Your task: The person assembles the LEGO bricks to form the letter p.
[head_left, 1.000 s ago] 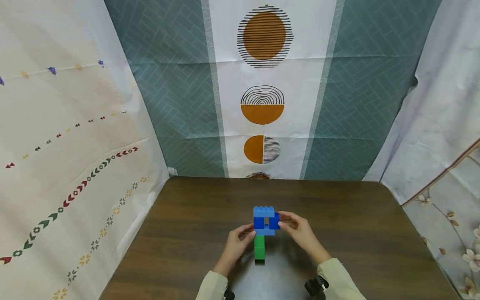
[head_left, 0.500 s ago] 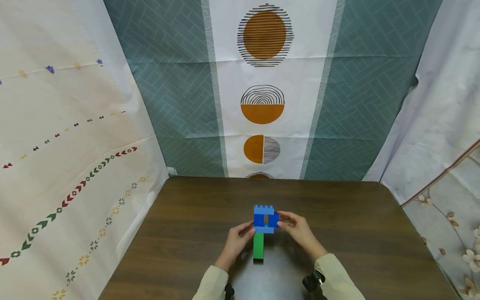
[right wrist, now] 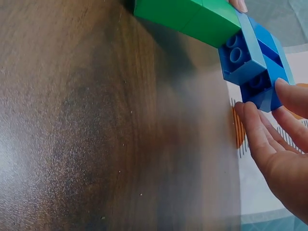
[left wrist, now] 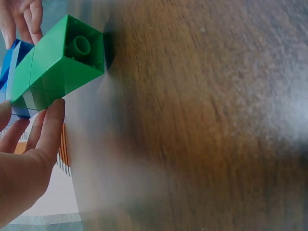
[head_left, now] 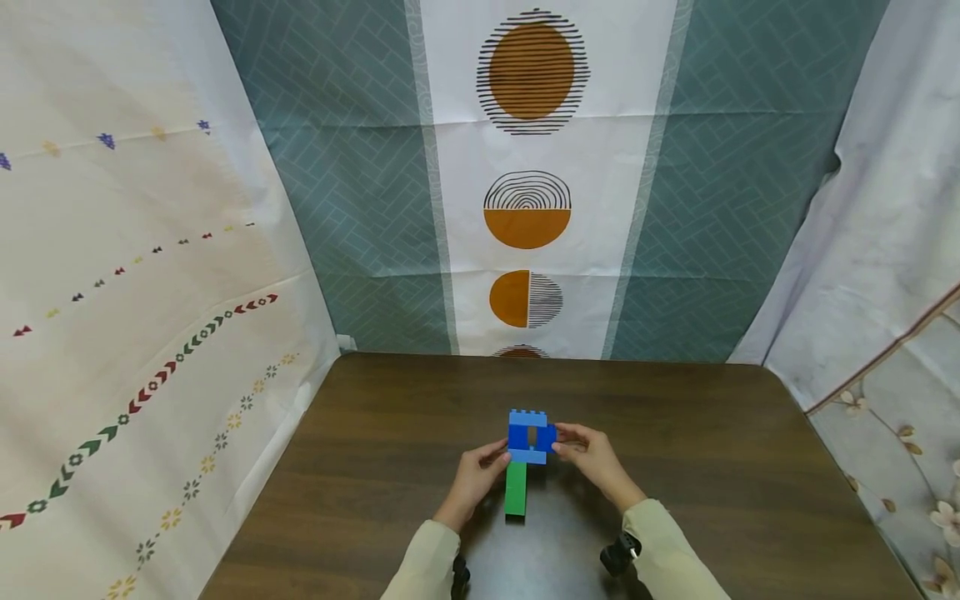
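Note:
A joined structure of toy building bricks is held up between both hands in the head view. Two green bricks (head_left: 516, 487) form its lower column, with a hollow underside seen in the left wrist view. Above them are light blue bricks (head_left: 528, 418) and dark blue bricks (head_left: 518, 437) around a small window-like gap. My left hand (head_left: 477, 477) pinches the left side near where green meets blue. At the other side, my right hand (head_left: 598, 468) pinches a dark blue brick (right wrist: 264, 98) that juts out to the right, its hollow underside partly exposed.
A dark wooden table (head_left: 390, 433) lies under the hands. Behind it hangs a teal and white cloth (head_left: 525, 258), with patterned white curtains (head_left: 150, 292) at the left and a pale floral cloth (head_left: 900, 450) at the right.
The brick structure has shifted very slightly up in the head view, both hands moving with it. The right wrist has drifted a little left. Both grips look the same.

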Tool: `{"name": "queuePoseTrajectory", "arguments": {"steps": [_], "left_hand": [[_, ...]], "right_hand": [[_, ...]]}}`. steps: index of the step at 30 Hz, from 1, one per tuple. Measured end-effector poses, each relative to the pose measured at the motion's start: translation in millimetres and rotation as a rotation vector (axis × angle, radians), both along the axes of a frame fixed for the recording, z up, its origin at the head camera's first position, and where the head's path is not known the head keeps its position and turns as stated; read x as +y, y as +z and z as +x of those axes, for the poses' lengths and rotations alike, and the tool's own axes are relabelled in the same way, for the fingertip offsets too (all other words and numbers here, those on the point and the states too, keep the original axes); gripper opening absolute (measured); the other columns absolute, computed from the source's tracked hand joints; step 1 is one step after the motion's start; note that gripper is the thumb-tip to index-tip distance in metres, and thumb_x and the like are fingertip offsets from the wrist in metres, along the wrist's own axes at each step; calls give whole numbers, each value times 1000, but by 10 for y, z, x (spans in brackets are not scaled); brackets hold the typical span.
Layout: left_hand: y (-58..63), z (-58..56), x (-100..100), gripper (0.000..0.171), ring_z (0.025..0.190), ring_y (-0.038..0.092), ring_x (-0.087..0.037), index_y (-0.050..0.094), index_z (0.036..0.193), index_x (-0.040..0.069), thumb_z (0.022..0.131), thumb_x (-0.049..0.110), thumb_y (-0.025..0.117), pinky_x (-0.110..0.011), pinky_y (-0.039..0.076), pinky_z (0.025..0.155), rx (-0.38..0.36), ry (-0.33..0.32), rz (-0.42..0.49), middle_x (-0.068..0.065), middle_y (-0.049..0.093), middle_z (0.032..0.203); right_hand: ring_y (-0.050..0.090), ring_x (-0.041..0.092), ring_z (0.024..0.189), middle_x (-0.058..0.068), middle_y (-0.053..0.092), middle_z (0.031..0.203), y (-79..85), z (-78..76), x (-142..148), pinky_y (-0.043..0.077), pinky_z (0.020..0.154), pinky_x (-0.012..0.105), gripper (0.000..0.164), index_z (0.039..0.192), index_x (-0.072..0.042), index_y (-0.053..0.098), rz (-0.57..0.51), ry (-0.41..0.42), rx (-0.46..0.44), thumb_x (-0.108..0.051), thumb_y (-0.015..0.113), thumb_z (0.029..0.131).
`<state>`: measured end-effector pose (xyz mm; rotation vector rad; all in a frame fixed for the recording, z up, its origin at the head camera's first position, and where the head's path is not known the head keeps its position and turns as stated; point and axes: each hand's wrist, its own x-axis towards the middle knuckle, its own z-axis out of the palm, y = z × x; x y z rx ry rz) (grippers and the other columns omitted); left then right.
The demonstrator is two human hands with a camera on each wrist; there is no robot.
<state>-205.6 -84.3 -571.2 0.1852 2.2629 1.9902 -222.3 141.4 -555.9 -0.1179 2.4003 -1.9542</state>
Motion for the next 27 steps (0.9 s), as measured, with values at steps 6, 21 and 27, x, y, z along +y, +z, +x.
{"name": "queuePoseTrajectory", "arguments": {"steps": [6,21,27], "left_hand": [[11,-39,5,40,105,63,-30,57,130,-3,96,18,61,-42,56,84,-25,-13,-8,-22,63,119],[-15,-131,27,40,105,63,-34,55,129,-9,94,10,62,-42,57,82,-77,-42,-7,-24,63,117],[-43,-138,12,40,106,61,-34,54,129,-10,95,10,61,-40,57,83,-91,-57,-22,-24,61,119]], "right_hand": [[67,30,90,24,64,107,-29,-42,27,59,75,33,42,125,10,57,5,41,6,-2,70,87],[67,30,93,18,67,104,-105,-123,9,58,79,38,39,122,6,60,86,-10,-34,2,71,84],[66,27,89,15,68,101,-145,-132,14,58,76,37,37,118,8,62,113,8,-38,1,72,83]]}}
